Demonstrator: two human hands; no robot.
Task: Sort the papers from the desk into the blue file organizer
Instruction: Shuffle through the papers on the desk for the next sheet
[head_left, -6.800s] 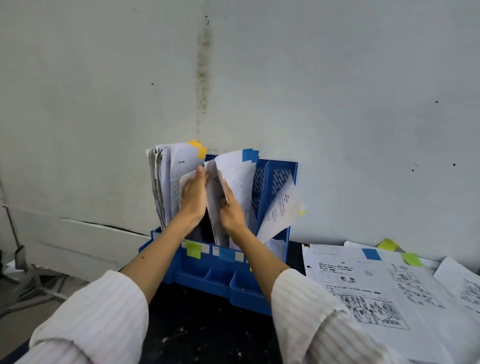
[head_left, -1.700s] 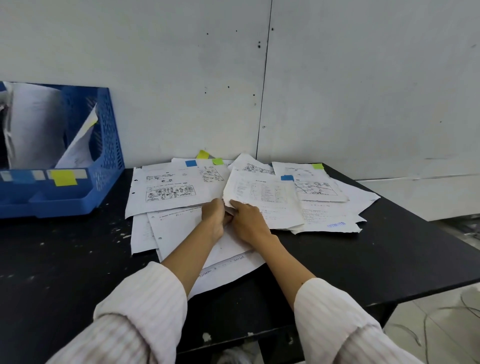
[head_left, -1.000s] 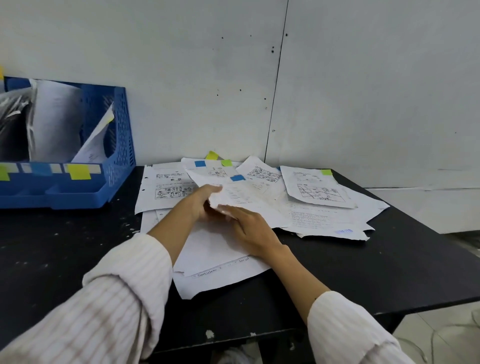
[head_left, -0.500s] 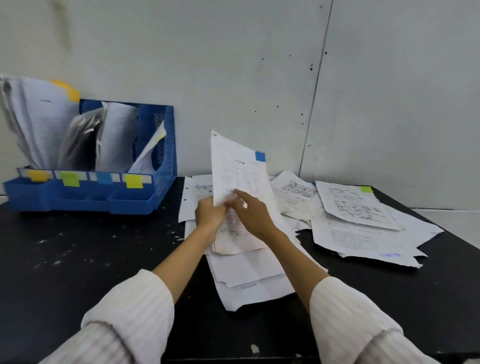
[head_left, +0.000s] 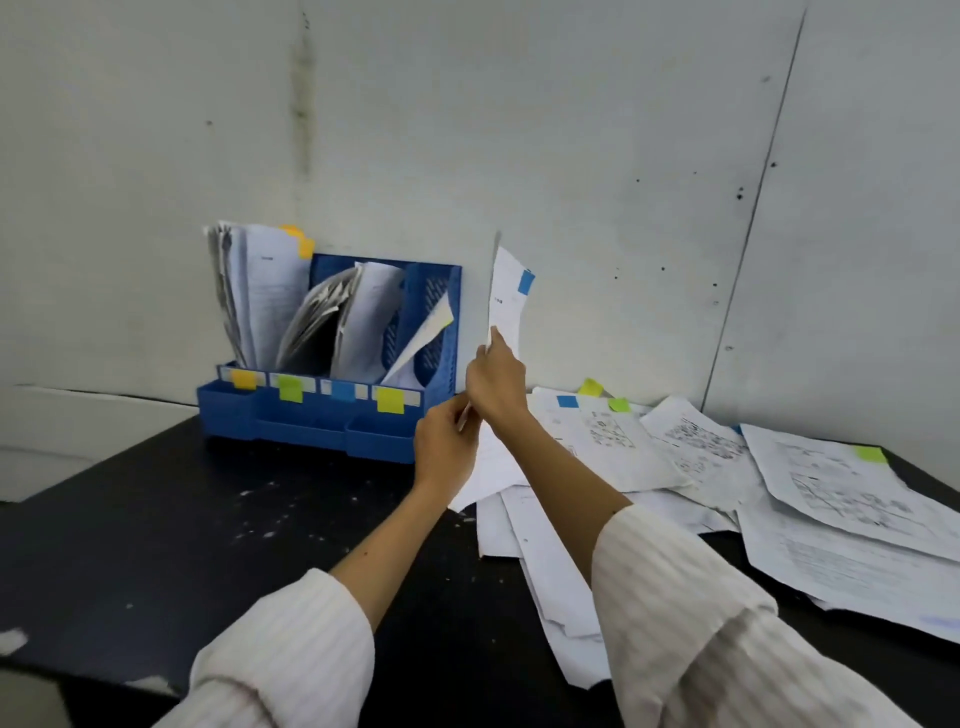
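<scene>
A: Report the left side of the scene first.

B: A blue file organizer stands at the far left of the black worktop, against the wall. Four label tabs run along its front edge, left to right: orange, green, blue, yellow. Upright sheets fill the compartments. The leftmost stack carries an orange tab at its top. One loose sheet leans out of the rightmost compartment.

A: State of the hands?

B: The left hand is raised just right of the organizer, fingers curled, pinching the bottom edge of one sheet. The right hand is just above and right of it, fingers closed on the same sheet at mid-height. Both forearms extend from striped white sleeves.

A: Position of the held sheet?

B: The held sheet stands near vertical in the air, almost edge-on to the camera, just right of the organizer and clear of it. A blue tab sits near its top right corner.

A: And further right?

B: The remaining papers lie flat and overlapping on the worktop, from below the hands out to the right edge. Visible tabs there: one blue, yellow-green ones at the far edge, and one green at far right.
</scene>
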